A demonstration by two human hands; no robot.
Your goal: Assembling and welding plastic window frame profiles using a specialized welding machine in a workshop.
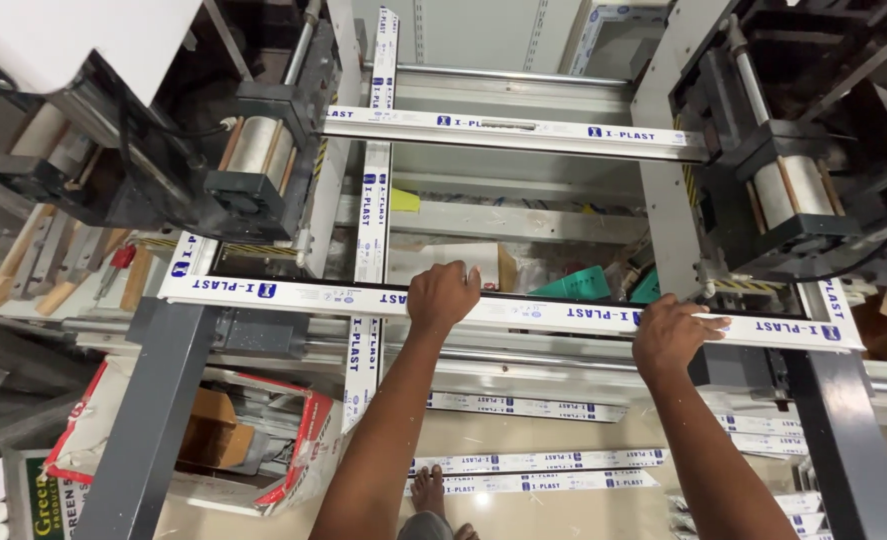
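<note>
both your left hand point(443, 297) and right hand point(671, 335) grip the near white profile point(523, 310); pressing unevenly could skew it between the clamps.

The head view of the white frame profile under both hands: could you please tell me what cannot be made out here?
- Left hand: fingertips curl over the near white profile, so their grip is hidden.
- Right hand: its palm side is hidden against the profile.
- Far profile: both ends vanish into the machine clamps.
- Loose profiles on the floor: partly covered by the forearms.
- Red and white sack: contents unclear.
</note>
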